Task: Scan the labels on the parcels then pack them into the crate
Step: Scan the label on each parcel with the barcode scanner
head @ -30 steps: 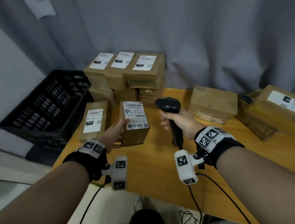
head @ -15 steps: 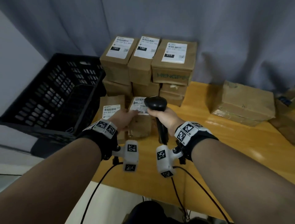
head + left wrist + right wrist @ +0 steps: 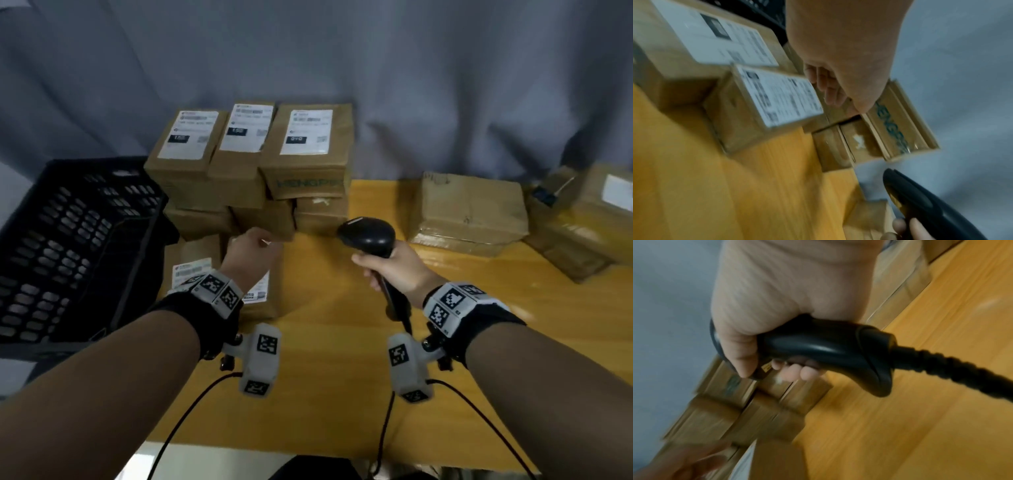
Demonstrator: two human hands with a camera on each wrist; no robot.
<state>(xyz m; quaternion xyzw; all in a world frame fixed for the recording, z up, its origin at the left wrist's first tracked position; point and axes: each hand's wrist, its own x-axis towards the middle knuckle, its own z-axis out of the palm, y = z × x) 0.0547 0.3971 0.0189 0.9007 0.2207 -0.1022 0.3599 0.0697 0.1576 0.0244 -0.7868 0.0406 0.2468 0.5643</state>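
Note:
My left hand (image 3: 263,245) hovers with loosely curled fingers (image 3: 828,91) and holds nothing, just above a labelled brown parcel (image 3: 265,298) (image 3: 777,97) lying flat on the yellow table (image 3: 342,342). A second labelled parcel (image 3: 191,263) lies beside it on the left. Just ahead of the hand stands a stack of parcels (image 3: 253,161), the top three with labels facing up. My right hand (image 3: 390,270) (image 3: 777,366) grips the handle of a black barcode scanner (image 3: 368,236) (image 3: 828,347), its head right of the left hand. The black crate (image 3: 68,240) sits at the table's left end.
Bigger brown parcels (image 3: 469,212) (image 3: 589,219) lie at the back right of the table. A grey curtain (image 3: 342,68) hangs behind everything. The scanner cable (image 3: 962,374) trails off the near table edge. Bare tabletop lies between my arms.
My left hand has let go of the parcel, which now lies flat beside the other one, and has moved forward towards the stack. My right hand has drawn the scanner away to the right.

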